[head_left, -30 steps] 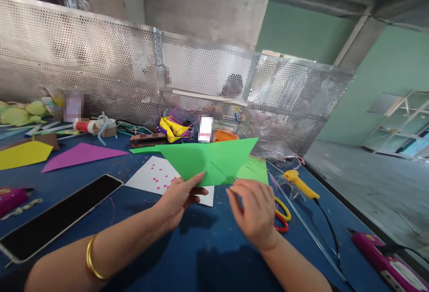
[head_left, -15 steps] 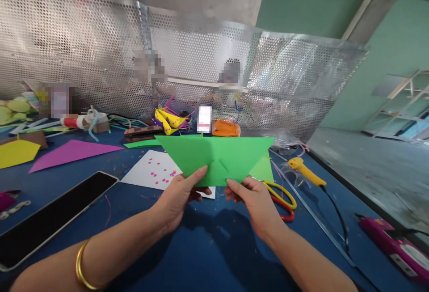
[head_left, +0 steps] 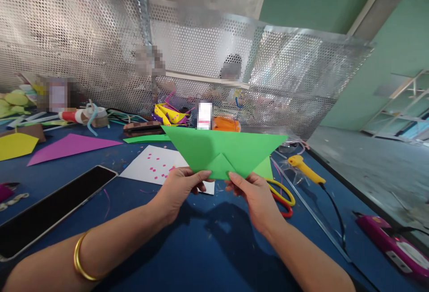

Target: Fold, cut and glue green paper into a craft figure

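A bright green sheet of folded paper [head_left: 224,146] is held up above the blue table, wide at the top and narrower at its lower edge. A small triangular flap shows at its bottom middle. My left hand [head_left: 182,184] pinches the lower edge left of the flap, thumb in front and fingers behind. On the other side my right hand [head_left: 250,189] grips the same edge, its thumb pressed on the paper. Behind the left hand lies white paper [head_left: 140,167] with pink squares. Scissors [head_left: 283,193] with yellow and red handles rest beside the right hand.
A dark-screened phone or tablet [head_left: 60,211] lies at left, near purple paper [head_left: 73,149] and yellow paper [head_left: 16,146]. At right are a yellow glue gun [head_left: 306,170] and a magenta device [head_left: 392,243]. A perforated metal screen [head_left: 201,46] stands behind the table.
The green paper has shifted slightly right and tilted, and its triangular bottom flap now shows clearly. Both hands still hold its lower edge, the left thumb now lower.
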Available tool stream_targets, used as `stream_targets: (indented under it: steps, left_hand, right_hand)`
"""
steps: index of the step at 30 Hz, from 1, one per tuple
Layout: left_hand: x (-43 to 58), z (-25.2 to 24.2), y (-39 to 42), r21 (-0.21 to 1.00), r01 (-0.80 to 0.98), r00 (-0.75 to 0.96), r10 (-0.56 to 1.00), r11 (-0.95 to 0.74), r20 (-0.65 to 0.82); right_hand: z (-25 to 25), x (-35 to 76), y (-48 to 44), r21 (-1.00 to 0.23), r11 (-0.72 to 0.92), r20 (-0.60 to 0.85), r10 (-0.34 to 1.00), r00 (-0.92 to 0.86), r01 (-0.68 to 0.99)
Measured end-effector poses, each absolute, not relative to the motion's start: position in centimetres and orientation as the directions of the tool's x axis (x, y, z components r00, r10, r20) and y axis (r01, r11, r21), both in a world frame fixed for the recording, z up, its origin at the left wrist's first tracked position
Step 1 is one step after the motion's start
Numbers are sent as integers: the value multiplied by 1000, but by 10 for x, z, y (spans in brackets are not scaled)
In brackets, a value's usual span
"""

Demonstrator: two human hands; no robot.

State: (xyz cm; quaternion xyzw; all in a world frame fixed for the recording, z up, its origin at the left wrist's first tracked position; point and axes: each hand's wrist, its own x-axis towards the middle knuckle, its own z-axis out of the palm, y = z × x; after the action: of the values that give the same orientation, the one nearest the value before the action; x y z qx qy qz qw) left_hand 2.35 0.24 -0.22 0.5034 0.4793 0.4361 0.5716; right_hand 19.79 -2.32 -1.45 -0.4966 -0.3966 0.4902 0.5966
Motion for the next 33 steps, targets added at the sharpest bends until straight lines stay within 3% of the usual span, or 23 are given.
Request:
stream_targets:
  steps: [13, 15, 17, 20, 22, 23, 27, 33]
  left_hand:
    - [23, -2, 7, 951, -279, 114, 988, 136, -108]
    - [22, -2, 8, 955, -269, 90, 991, 125, -104]
    - [23, -2, 7, 973, -209, 78, 993, 102, -88]
    - [25, -3, 3, 995, -77, 105, 993, 65, -57]
    - [27, -4, -1, 998, -17, 158, 986, 59, -55]
    - [28, -4, -2, 998, 2, 190, 980, 62, -61]
    - [31, -5, -6, 995, 39, 288, 953, 89, -96]
    - [30, -3, -6, 989, 67, 382, 912, 134, -150]
  right_hand:
    - [-16, 203, -20, -971, 85, 22, 962, 272, -223]
    - [-16, 206, -21, -972, 216, 161, 900, 406, -93]
    - [-15, 209, -24, -906, 366, 423, 761, 492, 214]
    - [-11, 212, -30, -555, 461, 788, 556, 262, 692]
    - [-11, 211, -32, -349, 477, 850, 523, 59, 807]
    - [-11, 211, -33, -307, 483, 845, 535, 1, 820]
    - [-16, 210, -30, -364, 474, 773, 634, -23, 802]
    - [-17, 208, -32, -536, 398, 681, 724, 104, 744]
